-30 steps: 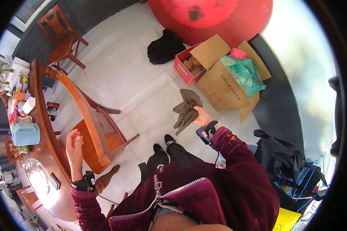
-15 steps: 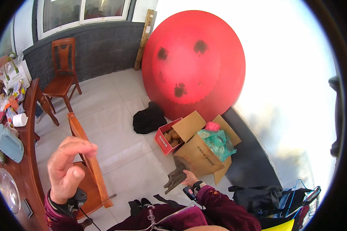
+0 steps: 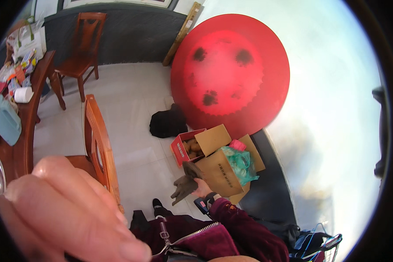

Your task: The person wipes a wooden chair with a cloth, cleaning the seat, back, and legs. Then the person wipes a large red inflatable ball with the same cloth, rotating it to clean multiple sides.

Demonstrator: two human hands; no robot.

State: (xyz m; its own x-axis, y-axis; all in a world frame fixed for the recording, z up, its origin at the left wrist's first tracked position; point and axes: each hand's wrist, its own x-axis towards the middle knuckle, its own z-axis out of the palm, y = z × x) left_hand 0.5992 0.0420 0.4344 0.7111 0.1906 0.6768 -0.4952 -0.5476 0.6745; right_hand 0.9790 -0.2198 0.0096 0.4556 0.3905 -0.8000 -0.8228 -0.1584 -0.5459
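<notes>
My left hand [image 3: 61, 214] is raised close to the camera and fills the lower left, blurred, fingers curled together with nothing seen in them. My right hand [image 3: 201, 188] is stretched out low to my right, holding a crumpled brown cloth [image 3: 184, 183] that hangs over its fingers. That hand is beside an open cardboard box [image 3: 225, 168] with a green bag [image 3: 240, 162] stuffed in its top.
A wooden chair [image 3: 101, 144] stands just left of my legs by a cluttered wooden table [image 3: 24, 126]. A second chair [image 3: 81, 56] is farther back. A big red round disc [image 3: 229, 72] leans on the wall, with a black bundle [image 3: 167, 123] and a red box [image 3: 187, 146] below it.
My left hand has risen from the chair and table edge up to the camera. The view has tilted upward toward the wall. My right hand keeps the cloth near the box.
</notes>
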